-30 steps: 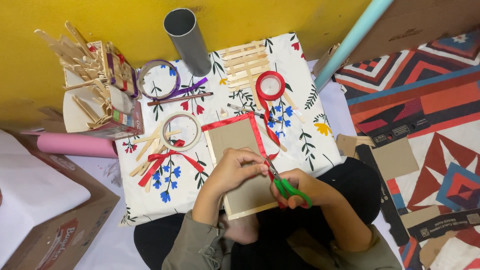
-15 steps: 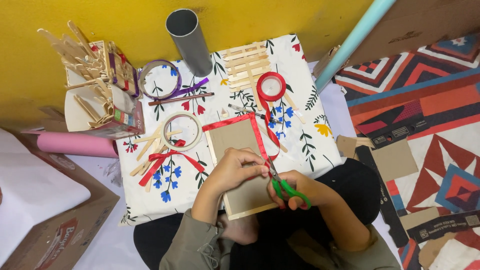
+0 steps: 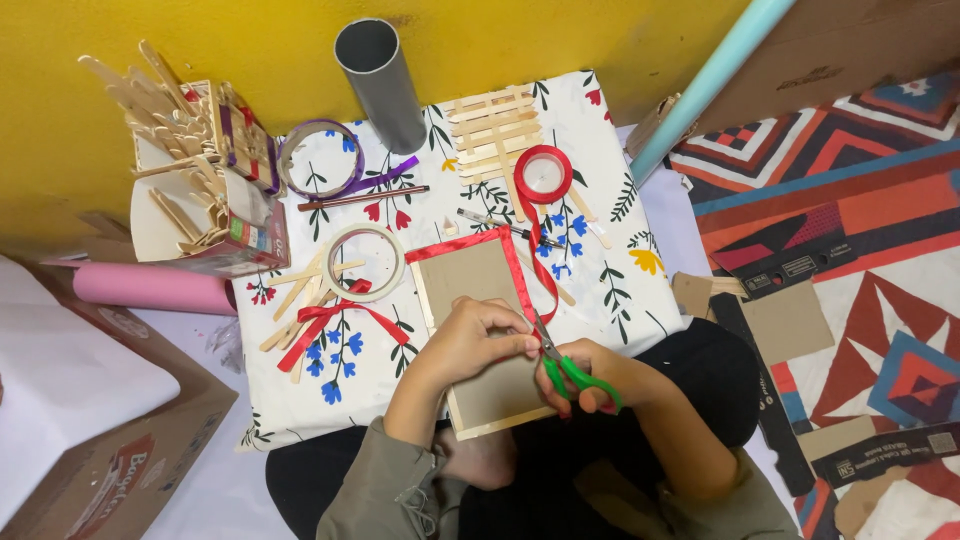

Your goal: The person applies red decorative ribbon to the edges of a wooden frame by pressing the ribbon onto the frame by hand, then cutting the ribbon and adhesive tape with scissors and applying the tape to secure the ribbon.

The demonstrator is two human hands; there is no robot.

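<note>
Yellow wall far; floral cloth (image 3: 620, 290) below. Cardboard panel (image 3: 480, 285) near, pinned by left hand (image 3: 478, 338), fingers curled on red ribbon (image 3: 522, 285); right hand (image 3: 590, 372) gripped green scissors (image 3: 570, 372) for cutting.

A low table (image 3: 620, 290) covered with a white cloth printed with red, blue and yellow flowers carries the craft things. On it lie a cardboard panel (image 3: 470, 285) edged with red ribbon, a red ribbon spool (image 3: 543, 174), a raft of joined wooden sticks (image 3: 492, 130), a grey tube (image 3: 380, 82) at the far edge, a purple ribbon ring (image 3: 318, 158), a pale tape ring (image 3: 365, 262) over loose wooden sticks (image 3: 300, 295), a red ribbon bow (image 3: 335, 320) and a box of sticks (image 3: 215, 215) at the left corner.
</note>
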